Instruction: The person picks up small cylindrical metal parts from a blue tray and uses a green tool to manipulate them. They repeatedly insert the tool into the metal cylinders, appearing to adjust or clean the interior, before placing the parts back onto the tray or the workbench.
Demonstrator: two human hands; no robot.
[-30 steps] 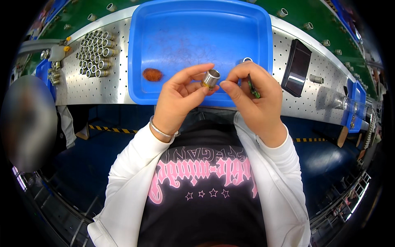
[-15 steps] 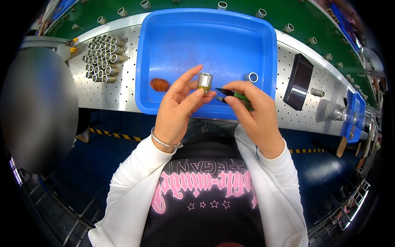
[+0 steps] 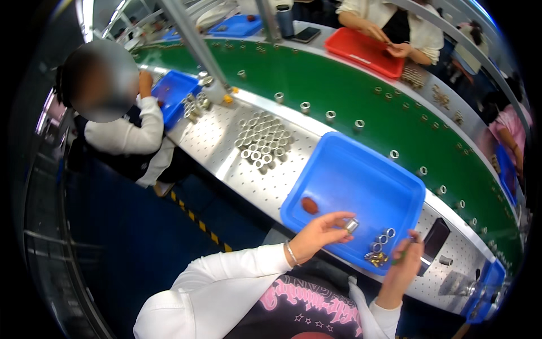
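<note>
Over the blue tray (image 3: 353, 183), my left hand (image 3: 322, 233) pinches a short silver metal sleeve (image 3: 352, 226) between thumb and fingers. My right hand (image 3: 409, 259) is closed on a small green-handled pair of snips (image 3: 401, 252), beside the tray's right rim and apart from the sleeve. The snips are blurred and partly hidden by the fingers. Inside the tray, a reddish-brown scouring pad (image 3: 309, 205) lies near the left. A few metal sleeves (image 3: 383, 239) and a small heap of brass-coloured pieces (image 3: 376, 259) lie in its near right corner.
Rows of metal sleeves (image 3: 262, 138) stand on the perforated metal table left of the tray. A green conveyor (image 3: 333, 90) carrying spaced sleeves curves behind it. A dark tablet-like device (image 3: 436, 237) lies to the right. Co-workers sit at left and across the conveyor, one by a red tray (image 3: 361, 53).
The view has swung left and up, bringing co-workers into sight. My hands have moved apart, and the snips are away from the sleeve. My left hand still holds the sleeve.
</note>
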